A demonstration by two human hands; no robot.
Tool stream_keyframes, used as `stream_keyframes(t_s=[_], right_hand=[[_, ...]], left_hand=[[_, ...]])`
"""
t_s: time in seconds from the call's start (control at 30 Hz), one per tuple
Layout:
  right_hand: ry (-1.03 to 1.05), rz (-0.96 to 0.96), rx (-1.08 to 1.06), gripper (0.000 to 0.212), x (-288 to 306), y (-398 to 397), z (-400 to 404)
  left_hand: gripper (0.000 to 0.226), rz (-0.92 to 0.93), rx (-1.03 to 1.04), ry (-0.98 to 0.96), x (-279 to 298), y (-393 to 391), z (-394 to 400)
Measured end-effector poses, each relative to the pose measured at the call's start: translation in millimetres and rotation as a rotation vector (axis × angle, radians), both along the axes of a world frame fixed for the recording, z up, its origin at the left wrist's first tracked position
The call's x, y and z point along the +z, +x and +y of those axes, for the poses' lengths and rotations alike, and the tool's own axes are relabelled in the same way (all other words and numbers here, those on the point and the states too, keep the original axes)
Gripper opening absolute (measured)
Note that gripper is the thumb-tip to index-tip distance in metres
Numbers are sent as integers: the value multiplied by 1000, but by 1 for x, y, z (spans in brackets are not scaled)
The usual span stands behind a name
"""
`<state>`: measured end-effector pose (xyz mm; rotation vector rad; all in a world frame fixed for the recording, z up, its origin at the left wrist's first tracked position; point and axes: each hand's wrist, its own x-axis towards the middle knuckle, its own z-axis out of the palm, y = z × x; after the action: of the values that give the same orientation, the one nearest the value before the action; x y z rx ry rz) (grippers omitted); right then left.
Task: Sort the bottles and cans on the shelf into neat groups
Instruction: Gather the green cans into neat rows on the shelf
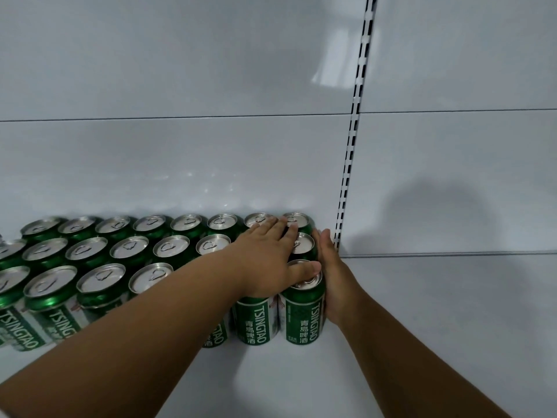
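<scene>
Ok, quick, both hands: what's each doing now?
Left hand: open, fingers flat on the can tops.
Right hand: open, pressed flat against the end column's side.

The left hand (pixel 265 254) hides several can tops; the leftmost cans (pixel 9 297) are cut off.

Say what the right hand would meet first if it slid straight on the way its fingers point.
Probably the white back panel, near the slotted upright. The right hand lies flat along the right side of the end column of green cans, fingers pointing backward; depth is unclear.
</scene>
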<state>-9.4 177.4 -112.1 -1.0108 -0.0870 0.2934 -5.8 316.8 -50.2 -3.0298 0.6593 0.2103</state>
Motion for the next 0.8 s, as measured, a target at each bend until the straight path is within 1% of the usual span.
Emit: stream_keyframes(t_s=[0.17,0.23,0.27,0.33,0.4,0.47,0.57,0.63,0.8], right_hand=[[-8,-21,-9,62,3,-5,1],[-16,-54,-15,65,11,-12,0],[-29,-76,-46,63,12,-17,-1],[-142,-196,-173,45,4,-29,-7],[-365,-321,-335,31,-13,-37,-14],[-576,-402,-389,25,-31,-46,-22],[-680,-393,-280,15,-42,-57,-30],[-736,-432,-237,20,-42,-59,-33],[-835,-449,-282,37,-43,-61,-36]], left_hand=[[94,-4,5,-23,1,-1,0],[92,5,6,-61,4,-3,1],[90,-7,2,-104,6,-4,2],[84,-107,-34,-218,14,-10,3],[72,-206,-105,-290,23,-20,5],[65,-191,-164,-243,28,-31,6],[66,-151,-202,-110,26,-35,5],[66,-115,-209,-111,25,-32,5],[71,-73,-249,-125,25,-25,5]])
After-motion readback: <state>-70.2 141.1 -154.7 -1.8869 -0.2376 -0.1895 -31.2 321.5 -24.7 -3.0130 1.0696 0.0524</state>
